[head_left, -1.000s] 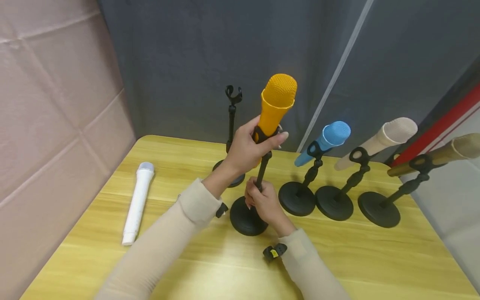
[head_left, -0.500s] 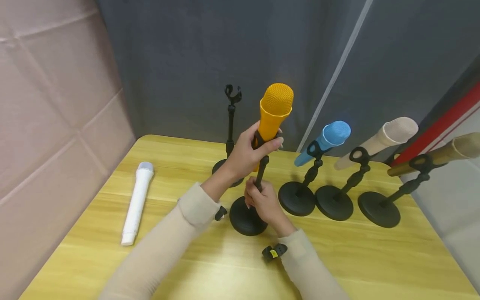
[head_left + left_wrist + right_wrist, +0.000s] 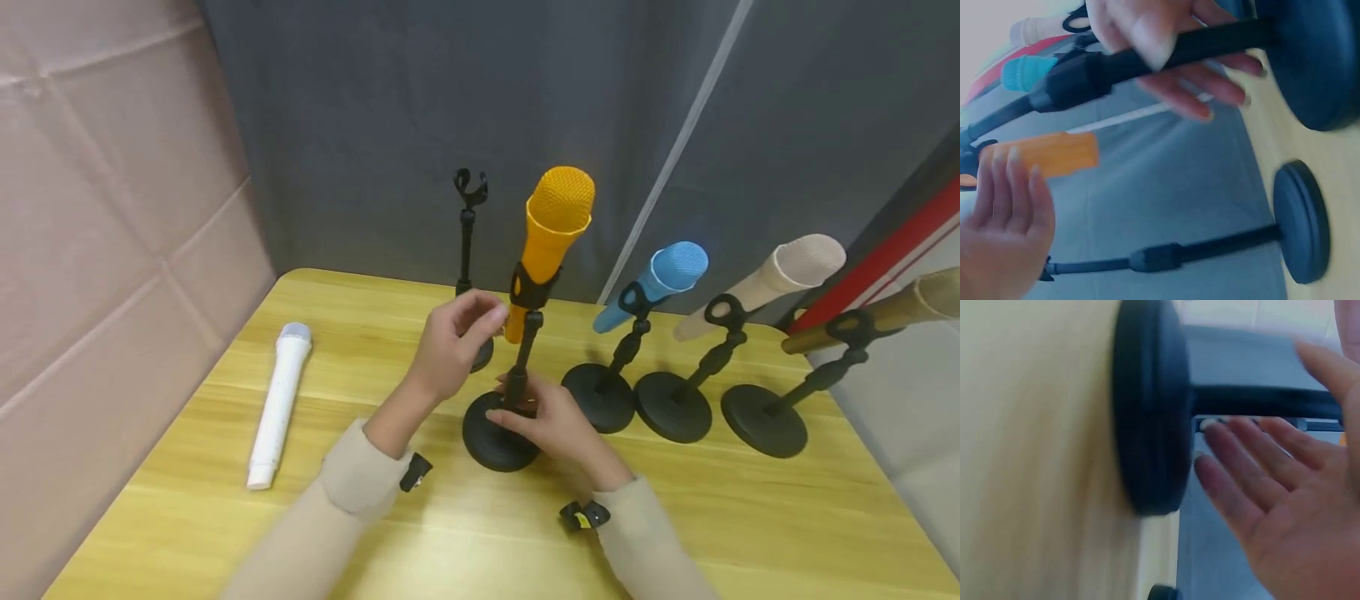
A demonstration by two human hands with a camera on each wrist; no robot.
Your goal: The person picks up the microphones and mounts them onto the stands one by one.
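Observation:
A yellow microphone (image 3: 555,217) sits tilted in the clip of a black desk stand (image 3: 491,433), its head pointing up. My left hand (image 3: 450,346) is beside the microphone's lower end, fingers loosely bent with nothing held. In the left wrist view, that hand's fingers (image 3: 1013,194) overlap the microphone's body. Low on the stand, my right hand (image 3: 562,425) is loosely around the pole, just above the round base. From the right wrist view, the fingers of this hand (image 3: 1260,469) extend past the pole (image 3: 1254,400) and its thumb stands apart from it.
Behind my left hand stands another black stand (image 3: 471,196) with a bare clip. A white microphone (image 3: 277,400) lies on the wooden table (image 3: 180,500) at left. To the right, stands hold a blue microphone (image 3: 667,275), a beige microphone (image 3: 787,271) and a brown-gold microphone (image 3: 915,304).
My left hand has let go of the yellow microphone and moved down and left. My right hand has loosened its grip on the pole. The microphone stays in its clip.

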